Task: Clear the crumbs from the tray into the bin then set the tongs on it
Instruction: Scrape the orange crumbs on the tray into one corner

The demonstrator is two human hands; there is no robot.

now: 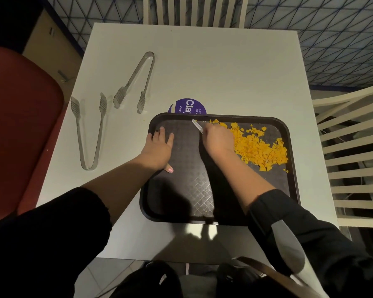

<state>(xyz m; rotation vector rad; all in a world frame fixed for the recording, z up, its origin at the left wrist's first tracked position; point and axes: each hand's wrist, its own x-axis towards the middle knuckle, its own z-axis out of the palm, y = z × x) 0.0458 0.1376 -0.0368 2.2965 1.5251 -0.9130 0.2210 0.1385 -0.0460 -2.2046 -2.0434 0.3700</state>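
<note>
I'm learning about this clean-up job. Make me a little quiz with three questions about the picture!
1. True or false: the orange crumbs are heaped on the right side of the tray.
2. How many pairs of tongs lie on the table? A) one B) two C) three
3. Fill in: the left hand lies flat on the ____.

Key:
1. True.
2. B: one pair of tongs lies near the table's left edge, the other pair of tongs farther back.
3. Tray. Meanwhile, the right hand holds a small white scraper beside the crumbs.
</note>
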